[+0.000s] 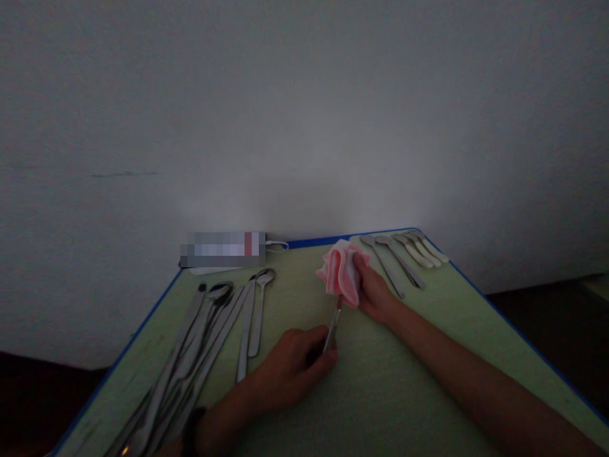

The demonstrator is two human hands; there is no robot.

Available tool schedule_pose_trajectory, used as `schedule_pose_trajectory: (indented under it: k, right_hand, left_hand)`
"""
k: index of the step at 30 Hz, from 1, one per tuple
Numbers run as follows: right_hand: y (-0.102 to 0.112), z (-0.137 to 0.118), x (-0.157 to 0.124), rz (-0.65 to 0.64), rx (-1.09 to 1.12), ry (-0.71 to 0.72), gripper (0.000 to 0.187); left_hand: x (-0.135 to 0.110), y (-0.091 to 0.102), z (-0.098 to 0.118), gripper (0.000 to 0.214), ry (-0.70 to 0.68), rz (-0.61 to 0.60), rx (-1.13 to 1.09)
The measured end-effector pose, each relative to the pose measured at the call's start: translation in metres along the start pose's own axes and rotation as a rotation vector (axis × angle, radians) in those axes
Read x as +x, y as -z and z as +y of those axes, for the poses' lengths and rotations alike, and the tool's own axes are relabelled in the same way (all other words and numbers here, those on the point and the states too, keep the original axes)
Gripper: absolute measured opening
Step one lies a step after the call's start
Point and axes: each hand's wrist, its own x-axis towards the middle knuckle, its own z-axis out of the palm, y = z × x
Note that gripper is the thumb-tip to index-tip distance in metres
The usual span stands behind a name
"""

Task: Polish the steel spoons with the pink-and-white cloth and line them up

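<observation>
My left hand (299,365) pinches the lower end of a slim metal piece of cutlery (332,330) between thumb and fingers. Its upper end disappears into a pink and white cloth (340,273), so its kind is hidden. My right hand (375,291) is closed around the cloth from the right, with the folds bunched about the cutlery's top. Left of my left hand lies a spread of several spoons and other metal cutlery (209,336), partly covered by my left forearm. A spoon (259,311) at that spread's right edge is the nearest to my left hand.
At the table's far right lie long-handled spoons (402,263) and several pieces with pale handles (423,251) in a row. A blurred-out device (223,249) with a white cable (278,243) stands at the back left. The green table (380,381) has a blue edge and meets a grey wall.
</observation>
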Motion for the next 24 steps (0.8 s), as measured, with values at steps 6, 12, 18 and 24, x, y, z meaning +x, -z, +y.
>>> schedule_pose_trajectory:
  k: [6,12,18,24]
  right_hand:
    - [0.0003,0.0007,-0.0035,-0.087,-0.088,0.034,0.029]
    - [-0.0034,-0.0007,-0.0087,-0.119,-0.165,-0.004,0.027]
    - [-0.0006,-0.0010,-0.0036,-0.028,-0.073,-0.005,0.031]
    - [0.0021,0.0003,-0.0001,-0.029,-0.049,-0.025,0.031]
  left_hand:
    - [0.0011,-0.0052,-0.0024,0.018,0.021,0.035,0.007]
    - [0.0029,-0.0049,-0.0019,0.025,0.031,0.046,-0.020]
    - [0.0031,-0.0052,-0.0039,0.032,0.042,0.042,0.022]
    - [0.0005,-0.0057,-0.0027,0.033,0.008,0.022,0.006]
